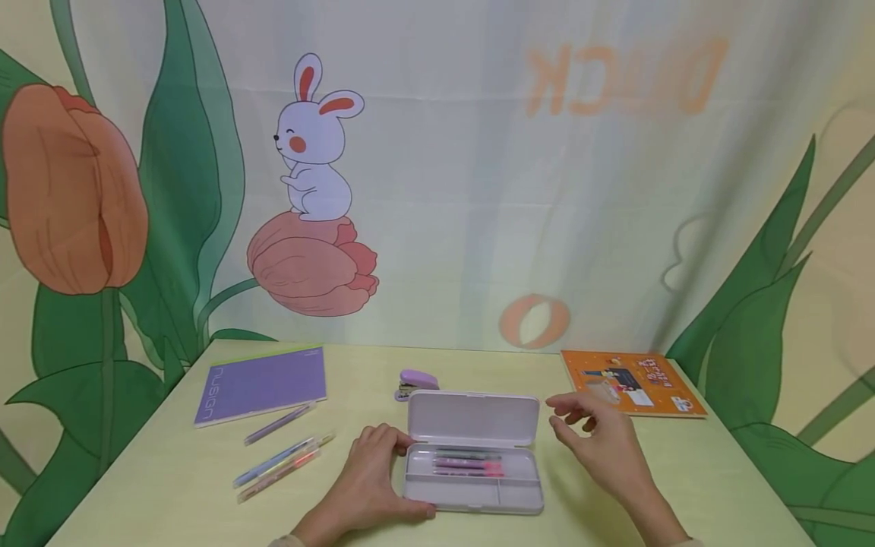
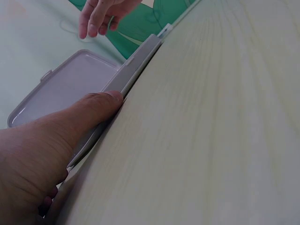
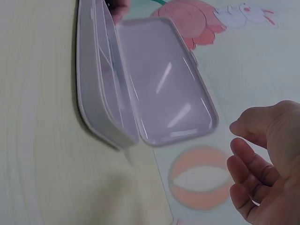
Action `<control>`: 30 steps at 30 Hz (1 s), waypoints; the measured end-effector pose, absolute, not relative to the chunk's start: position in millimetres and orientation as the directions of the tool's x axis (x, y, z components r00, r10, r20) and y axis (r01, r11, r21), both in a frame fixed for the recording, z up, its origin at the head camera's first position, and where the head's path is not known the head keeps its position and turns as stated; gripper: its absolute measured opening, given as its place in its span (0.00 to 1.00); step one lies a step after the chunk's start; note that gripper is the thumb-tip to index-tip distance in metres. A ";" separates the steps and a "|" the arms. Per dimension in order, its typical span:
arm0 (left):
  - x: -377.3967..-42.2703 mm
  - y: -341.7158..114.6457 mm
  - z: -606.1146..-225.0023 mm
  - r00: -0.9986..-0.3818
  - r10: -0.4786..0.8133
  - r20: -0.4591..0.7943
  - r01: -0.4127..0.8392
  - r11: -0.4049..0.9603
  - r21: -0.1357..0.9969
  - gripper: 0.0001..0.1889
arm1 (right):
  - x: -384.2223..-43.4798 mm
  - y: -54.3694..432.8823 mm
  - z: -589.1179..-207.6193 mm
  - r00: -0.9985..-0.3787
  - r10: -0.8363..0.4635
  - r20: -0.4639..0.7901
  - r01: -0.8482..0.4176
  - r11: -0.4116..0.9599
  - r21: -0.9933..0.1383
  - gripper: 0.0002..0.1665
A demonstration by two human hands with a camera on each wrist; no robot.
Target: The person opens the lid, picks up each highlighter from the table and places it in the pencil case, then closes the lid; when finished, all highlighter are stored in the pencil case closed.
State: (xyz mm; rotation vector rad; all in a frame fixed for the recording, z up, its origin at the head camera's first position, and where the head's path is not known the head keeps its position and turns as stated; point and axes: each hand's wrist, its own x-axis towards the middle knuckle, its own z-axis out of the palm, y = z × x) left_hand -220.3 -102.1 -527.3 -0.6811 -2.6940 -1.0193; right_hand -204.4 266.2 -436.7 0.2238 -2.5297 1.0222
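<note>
A pale pencil case (image 1: 474,494) lies on the table with its lid (image 1: 474,419) raised and tilted back. Several pens (image 1: 468,463) rest in its rear compartment. My left hand (image 1: 365,479) grips the left end of the case, thumb along the front edge and fingers round the back corner. In the left wrist view, the thumb (image 2: 101,105) presses against the front wall of the case. My right hand (image 1: 601,441) hovers just right of the lid, fingers loosely bent, touching nothing. The right wrist view shows that hand (image 3: 267,164) apart from the case, holding nothing.
Left of the case lie several pens (image 1: 276,467) and a single purple pen (image 1: 280,423), below a purple notebook (image 1: 263,384). A lilac stapler (image 1: 417,380) stands behind the lid. An orange book (image 1: 636,384) lies at the back right. A printed curtain (image 1: 437,190) hangs behind the table.
</note>
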 end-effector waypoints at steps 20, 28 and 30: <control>-219.6 -101.6 -525.8 -0.884 0.352 0.307 0.467 0.662 0.586 0.50 | -201.5 339.9 -462.1 -0.950 0.271 0.156 0.097 0.730 -0.677 0.19; -220.2 -101.0 -527.6 -0.884 0.352 0.308 0.468 0.666 0.581 0.49 | -207.7 342.7 -473.5 -0.958 0.284 0.040 0.186 0.722 -0.666 0.22; -220.2 -101.4 -527.7 -0.885 0.350 0.309 0.466 0.666 0.582 0.49 | -208.0 343.3 -476.6 -0.960 0.278 0.031 0.187 0.720 -0.668 0.21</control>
